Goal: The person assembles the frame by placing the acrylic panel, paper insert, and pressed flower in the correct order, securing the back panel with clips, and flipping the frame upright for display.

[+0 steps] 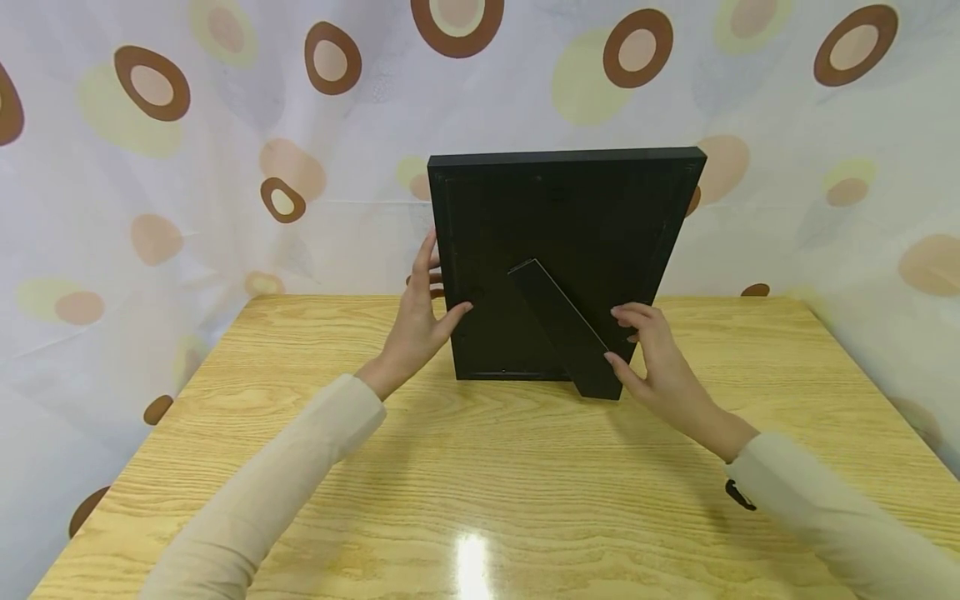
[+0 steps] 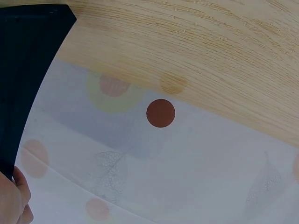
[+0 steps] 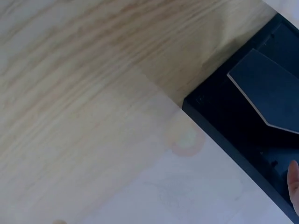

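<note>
A black picture frame (image 1: 487,225) stands upright with its back facing me, its lower edge seemingly on the wooden table. Its easel stand (image 1: 558,333) slants down and right from the middle of the back. My left hand (image 1: 416,325) grips the left side, thumb on the back and fingers round the edge. At the lower right is my right hand (image 1: 660,367), fingers loosely bent over the frame's back and thumb tip beside the stand's edge; firm contact is unclear. In the left wrist view part of the left hand (image 2: 14,198) shows. The right wrist view shows the stand (image 3: 271,93) close up.
The table (image 1: 465,467) has a light wood grain and a bright reflection near the front. A pale curtain (image 1: 360,158) with brown, yellow and peach spots hangs behind and at the sides. A small dark object (image 1: 740,495) shows at the right sleeve.
</note>
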A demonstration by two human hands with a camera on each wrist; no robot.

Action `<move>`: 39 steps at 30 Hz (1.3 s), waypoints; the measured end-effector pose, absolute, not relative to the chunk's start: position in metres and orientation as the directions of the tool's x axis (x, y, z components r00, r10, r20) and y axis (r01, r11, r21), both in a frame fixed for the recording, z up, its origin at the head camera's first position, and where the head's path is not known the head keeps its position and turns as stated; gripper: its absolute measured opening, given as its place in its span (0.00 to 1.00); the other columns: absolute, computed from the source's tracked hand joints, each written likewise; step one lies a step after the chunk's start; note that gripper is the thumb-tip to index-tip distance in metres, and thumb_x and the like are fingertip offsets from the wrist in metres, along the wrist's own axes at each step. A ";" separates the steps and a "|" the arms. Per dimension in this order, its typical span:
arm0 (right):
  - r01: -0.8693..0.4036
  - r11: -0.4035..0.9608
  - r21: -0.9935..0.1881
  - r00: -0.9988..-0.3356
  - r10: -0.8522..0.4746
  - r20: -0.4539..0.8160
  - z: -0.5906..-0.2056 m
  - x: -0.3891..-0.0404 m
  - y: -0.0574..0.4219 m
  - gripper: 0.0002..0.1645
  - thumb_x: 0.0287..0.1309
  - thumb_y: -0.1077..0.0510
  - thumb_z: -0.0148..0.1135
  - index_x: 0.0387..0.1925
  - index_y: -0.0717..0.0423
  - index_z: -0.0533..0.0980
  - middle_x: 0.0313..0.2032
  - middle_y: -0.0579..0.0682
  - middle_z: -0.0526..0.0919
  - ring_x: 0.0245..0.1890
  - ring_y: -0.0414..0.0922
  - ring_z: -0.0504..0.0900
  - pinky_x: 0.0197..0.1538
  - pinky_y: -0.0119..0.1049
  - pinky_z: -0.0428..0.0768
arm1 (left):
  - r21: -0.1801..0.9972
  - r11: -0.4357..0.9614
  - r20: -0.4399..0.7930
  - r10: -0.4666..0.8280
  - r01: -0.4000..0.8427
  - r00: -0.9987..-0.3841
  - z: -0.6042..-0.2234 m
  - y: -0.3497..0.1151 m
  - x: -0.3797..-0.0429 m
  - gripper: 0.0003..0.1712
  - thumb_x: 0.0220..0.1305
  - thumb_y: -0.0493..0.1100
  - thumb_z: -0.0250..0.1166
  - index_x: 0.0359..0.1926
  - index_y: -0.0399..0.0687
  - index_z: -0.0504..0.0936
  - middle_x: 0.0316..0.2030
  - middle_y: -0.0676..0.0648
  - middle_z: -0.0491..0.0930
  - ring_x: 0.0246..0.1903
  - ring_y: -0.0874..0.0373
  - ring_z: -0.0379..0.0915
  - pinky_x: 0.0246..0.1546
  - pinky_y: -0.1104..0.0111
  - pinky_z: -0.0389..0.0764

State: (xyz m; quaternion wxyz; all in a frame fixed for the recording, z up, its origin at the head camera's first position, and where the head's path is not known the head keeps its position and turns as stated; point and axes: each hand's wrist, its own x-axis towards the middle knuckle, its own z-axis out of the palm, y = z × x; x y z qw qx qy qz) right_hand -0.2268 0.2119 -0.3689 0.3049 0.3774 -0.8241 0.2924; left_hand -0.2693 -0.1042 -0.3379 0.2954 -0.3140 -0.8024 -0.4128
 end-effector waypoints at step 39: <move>-0.780 0.525 -0.340 -0.602 -0.484 0.635 -0.374 -0.206 0.191 0.31 0.48 0.78 0.56 0.57 0.68 0.64 0.45 0.57 0.75 0.34 0.40 0.74 0.37 0.20 0.71 | 0.446 0.470 0.771 0.231 0.762 -0.594 -0.341 -0.104 -0.269 0.53 0.53 0.34 0.66 0.70 0.47 0.38 0.51 0.38 0.65 0.47 0.48 0.67 0.43 0.61 0.77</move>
